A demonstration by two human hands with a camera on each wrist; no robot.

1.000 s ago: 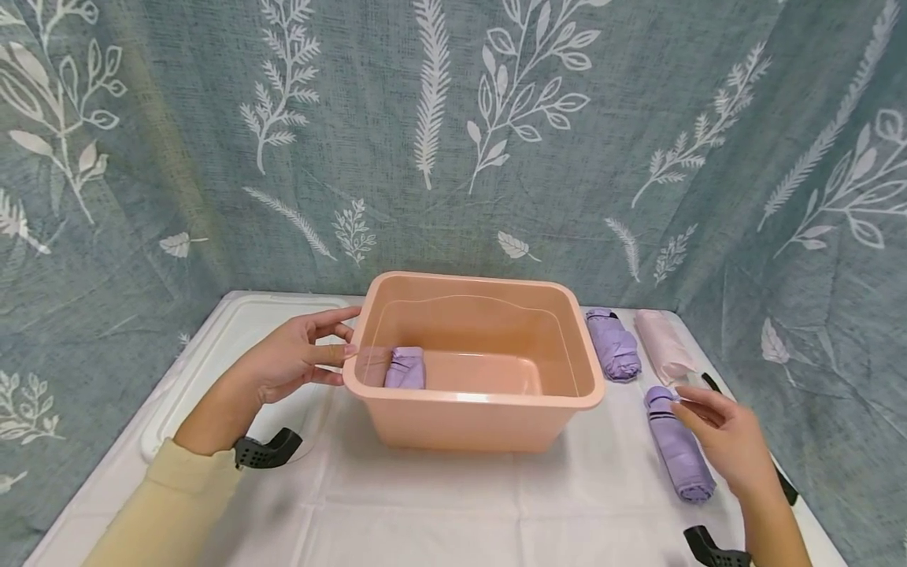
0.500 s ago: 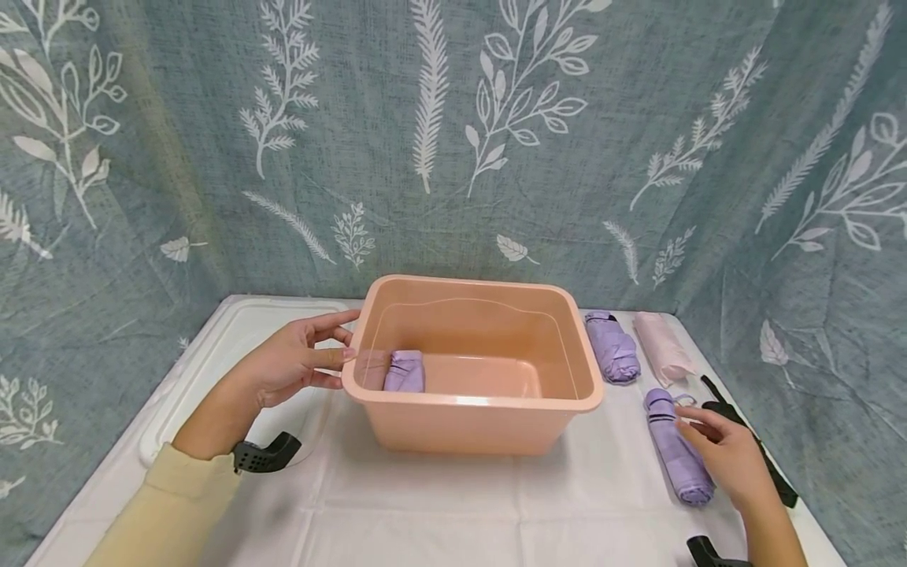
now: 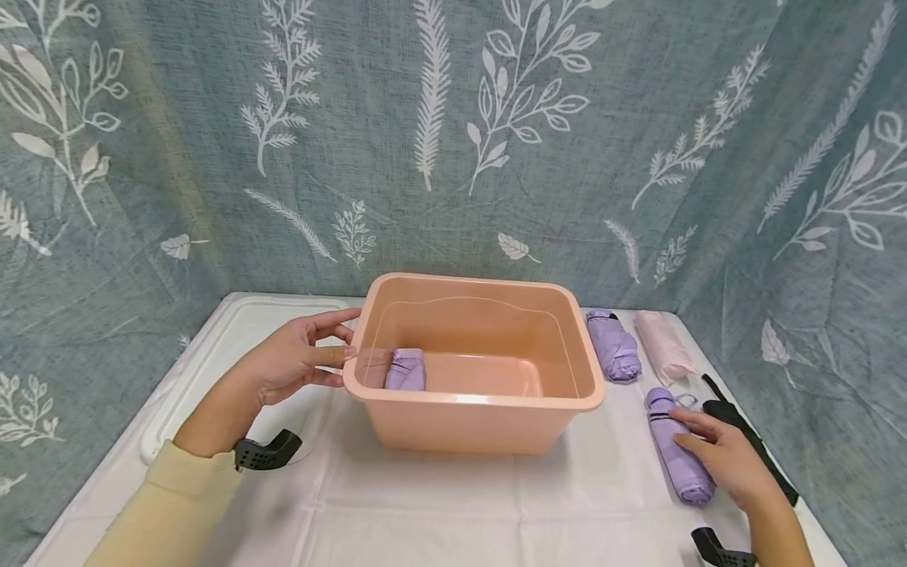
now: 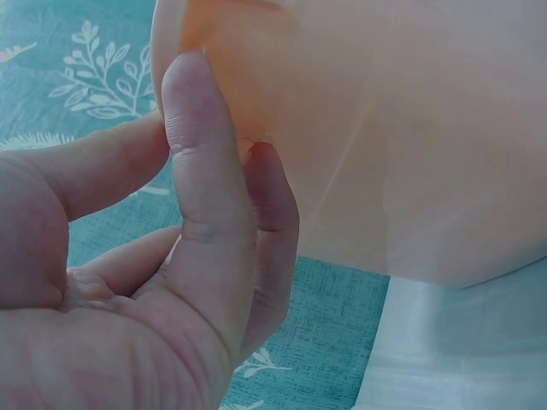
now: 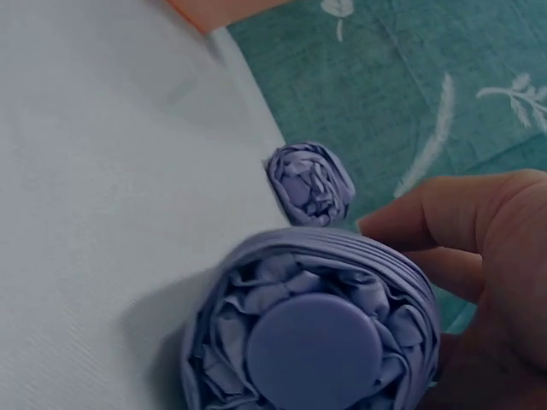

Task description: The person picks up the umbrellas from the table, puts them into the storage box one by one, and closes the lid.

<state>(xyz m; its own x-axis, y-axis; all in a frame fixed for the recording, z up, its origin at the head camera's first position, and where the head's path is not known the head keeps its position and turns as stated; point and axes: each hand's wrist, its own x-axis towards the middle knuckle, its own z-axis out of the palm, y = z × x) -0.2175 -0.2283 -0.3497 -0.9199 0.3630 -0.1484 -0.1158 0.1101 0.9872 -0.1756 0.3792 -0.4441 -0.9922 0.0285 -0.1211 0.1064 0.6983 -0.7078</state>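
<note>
Room for movement is given mainly in front of the peach tub [image 3: 468, 427], where white cloth [image 3: 489, 516] is spread toward the lower border of the head view. A narrower strip of cloth is left between the tub's right wall and the near purple umbrella [image 3: 679, 457], while at the back the tub's far rim is closely backed by the patterned curtain [image 3: 468, 224]. The cloth's left side is taken up by a white lid [image 3: 241, 324] lying flat, partly covered by the left hand [image 3: 286, 362]; along the right edge a long black item [image 3: 745, 429] is laid, partly hidden by the right hand [image 3: 728, 461]. The tub's left rim is met by the left hand's fingertips, the fingers spread apart; whether the rim is pinched or merely touched cannot be told. The near purple umbrella is flanked by the right hand, thumb and forefinger parted beside its banded end. Farther back, the far purple umbrella [image 3: 613, 348] and a pink pouch [image 3: 664, 346] are set side by side, slightly apart. Inside the tub, at its left end, a purple bundle [image 3: 405, 370] is partly hidden by the front rim. Counted: one tub, one lid, three purple rolls, one pink pouch, one black item, two hands.
</note>
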